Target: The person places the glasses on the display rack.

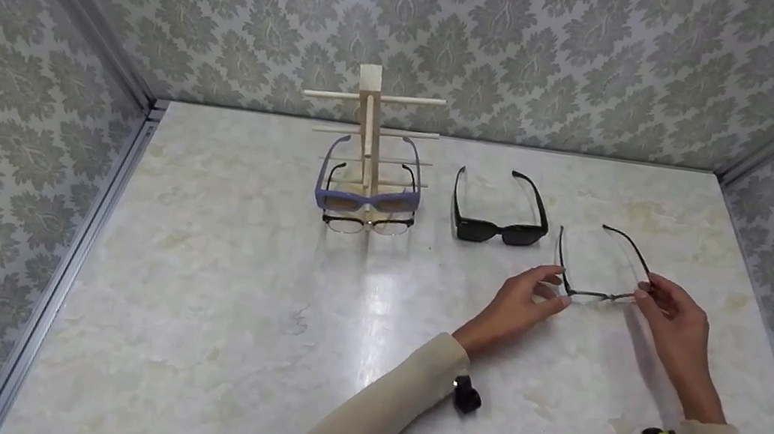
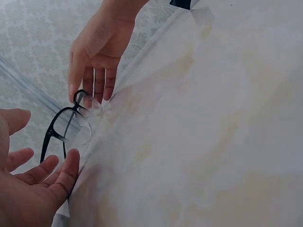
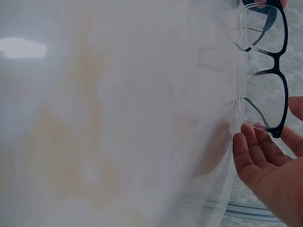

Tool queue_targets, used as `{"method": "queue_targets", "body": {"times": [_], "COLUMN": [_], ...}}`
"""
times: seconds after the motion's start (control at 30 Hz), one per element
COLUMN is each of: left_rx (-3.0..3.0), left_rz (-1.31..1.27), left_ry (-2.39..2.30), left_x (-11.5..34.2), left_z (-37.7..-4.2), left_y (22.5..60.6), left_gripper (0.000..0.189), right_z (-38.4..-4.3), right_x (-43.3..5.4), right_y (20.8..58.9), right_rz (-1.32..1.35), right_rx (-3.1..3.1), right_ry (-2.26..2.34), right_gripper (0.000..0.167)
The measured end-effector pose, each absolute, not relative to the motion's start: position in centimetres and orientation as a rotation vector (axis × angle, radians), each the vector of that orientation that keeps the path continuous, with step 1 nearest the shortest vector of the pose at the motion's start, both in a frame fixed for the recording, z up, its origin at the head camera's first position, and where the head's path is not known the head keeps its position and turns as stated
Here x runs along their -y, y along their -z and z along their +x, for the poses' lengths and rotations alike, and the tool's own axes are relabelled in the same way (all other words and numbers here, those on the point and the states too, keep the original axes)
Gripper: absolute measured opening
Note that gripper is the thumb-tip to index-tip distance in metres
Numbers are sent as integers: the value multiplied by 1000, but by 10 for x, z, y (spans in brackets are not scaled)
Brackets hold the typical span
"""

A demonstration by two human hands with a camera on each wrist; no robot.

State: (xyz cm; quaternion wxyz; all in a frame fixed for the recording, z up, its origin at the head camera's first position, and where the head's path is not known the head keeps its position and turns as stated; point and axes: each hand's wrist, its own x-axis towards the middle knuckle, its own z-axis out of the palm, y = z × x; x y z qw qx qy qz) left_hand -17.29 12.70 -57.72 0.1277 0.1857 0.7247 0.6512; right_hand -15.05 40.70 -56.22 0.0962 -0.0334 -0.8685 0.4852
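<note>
Dark-topped eyeglasses (image 1: 595, 295) with clear lower rims are at the right of the table, arms unfolded toward the wall. My left hand (image 1: 523, 300) is at their left corner. In the left wrist view its fingers (image 2: 71, 163) and thumb stand apart, pinching nothing. At the other corner is my right hand (image 1: 682, 323). In the right wrist view its fingers (image 3: 244, 146) lie beside the frame's end, thumb spread from them. Whether they touch the frame, I cannot tell. Both lenses show between the hands in the right wrist view.
Black sunglasses (image 1: 498, 233) lie left of the eyeglasses. A wooden display stand (image 1: 370, 93) with several crossbars carries purple-framed sunglasses (image 1: 366, 201) and, below them, dark-browed eyeglasses (image 1: 367, 226). Patterned walls (image 1: 413, 31) border the marbled table (image 1: 211, 283) behind and at the sides.
</note>
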Motion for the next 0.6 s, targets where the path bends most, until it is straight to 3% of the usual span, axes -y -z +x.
{"method": "queue_targets", "body": {"times": [0.6], "left_rx": [-2122], "left_rz": [618], "left_ry": [-1854], "left_x": [-136], "left_z": [-175], "left_y": [571], "left_gripper": [49], "right_z": [-148], "right_x": [-404], "right_y": [555], "right_rz": [-176], "right_rx": [2607], "right_ry": [-1416], "right_gripper": [46]}}
